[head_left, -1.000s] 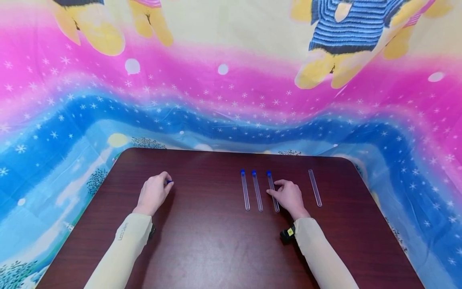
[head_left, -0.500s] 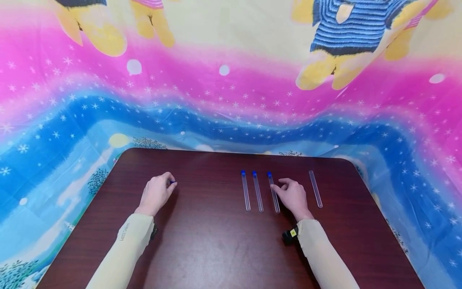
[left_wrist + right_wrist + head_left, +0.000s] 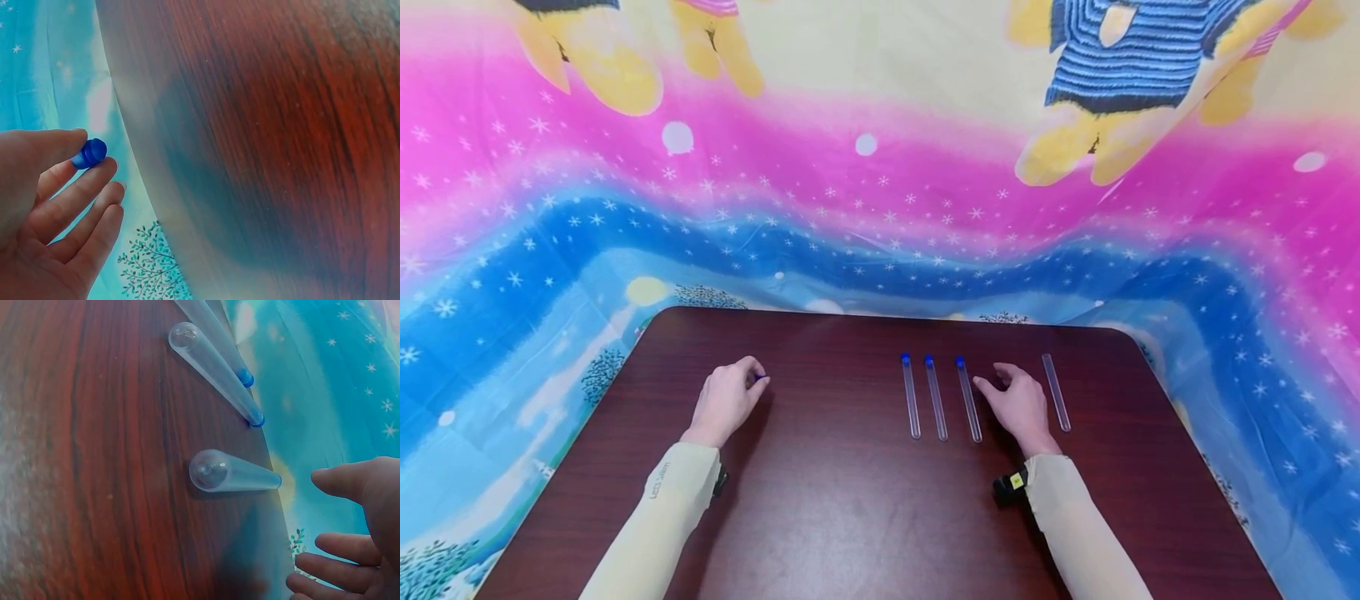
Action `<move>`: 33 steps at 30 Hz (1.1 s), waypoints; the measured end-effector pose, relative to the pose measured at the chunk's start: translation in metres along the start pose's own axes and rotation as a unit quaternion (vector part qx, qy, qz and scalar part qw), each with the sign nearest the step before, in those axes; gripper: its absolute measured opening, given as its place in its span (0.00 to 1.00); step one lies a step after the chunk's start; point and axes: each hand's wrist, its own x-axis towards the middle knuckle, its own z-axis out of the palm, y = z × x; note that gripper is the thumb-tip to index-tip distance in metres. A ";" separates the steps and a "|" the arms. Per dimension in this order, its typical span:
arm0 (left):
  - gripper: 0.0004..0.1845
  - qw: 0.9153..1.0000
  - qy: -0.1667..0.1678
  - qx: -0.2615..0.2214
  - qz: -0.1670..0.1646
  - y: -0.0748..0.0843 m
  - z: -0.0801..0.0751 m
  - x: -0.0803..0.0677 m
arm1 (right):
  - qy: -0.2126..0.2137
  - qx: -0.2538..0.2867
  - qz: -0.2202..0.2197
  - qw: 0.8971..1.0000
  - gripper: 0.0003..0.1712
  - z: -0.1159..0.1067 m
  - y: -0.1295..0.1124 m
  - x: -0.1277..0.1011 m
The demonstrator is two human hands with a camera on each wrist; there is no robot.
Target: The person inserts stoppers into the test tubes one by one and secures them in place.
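Note:
My left hand point(image 3: 722, 402) is over the left part of the table, pinching a small blue test tube cap point(image 3: 91, 154) between thumb and fingers; in the head view the fingers mostly cover it. Three clear test tubes with blue caps lie side by side right of the middle: the left one point(image 3: 911, 400), the middle one point(image 3: 936, 400) and the right one point(image 3: 968, 402). Further right lies an uncapped test tube point(image 3: 1056, 393). Between it and the capped tubes is my right hand point(image 3: 1019, 407), fingers apart and holding nothing, its thumb close to the rightmost capped tube.
The dark red-brown wooden table point(image 3: 835, 500) has rounded far corners. A printed cloth point(image 3: 865, 208) in pink and blue hangs behind and along its sides. Black wrist cameras, such as the right one point(image 3: 1009, 490), sit at both sleeves.
My right hand has let go of the rightmost capped tube and moved right, away from it. My left hand has stayed nearly still with the cap.

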 end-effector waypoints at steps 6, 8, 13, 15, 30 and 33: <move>0.06 1.000 -0.001 0.004 0.005 0.001 0.000 0.001 | 0.007 -0.009 0.007 1.000 0.37 -0.003 0.003 0.000; 0.06 1.000 0.000 0.004 0.006 0.001 0.000 0.001 | 0.011 -0.012 0.009 1.000 0.38 -0.005 0.005 0.001; 0.05 1.000 0.005 0.002 0.007 0.003 0.002 0.002 | 0.021 -0.020 0.014 0.999 0.42 -0.009 0.009 0.004; 0.05 1.000 0.007 0.001 0.008 0.005 0.003 0.002 | 0.024 -0.024 0.018 0.999 0.44 -0.010 0.012 0.005; 0.05 1.000 0.010 -0.012 0.011 0.015 0.010 0.002 | 0.037 -0.059 0.059 0.996 0.48 -0.029 0.019 0.005; 0.05 1.000 0.009 -0.014 0.012 0.016 0.010 0.002 | 0.040 -0.062 0.064 0.995 0.47 -0.032 0.022 0.006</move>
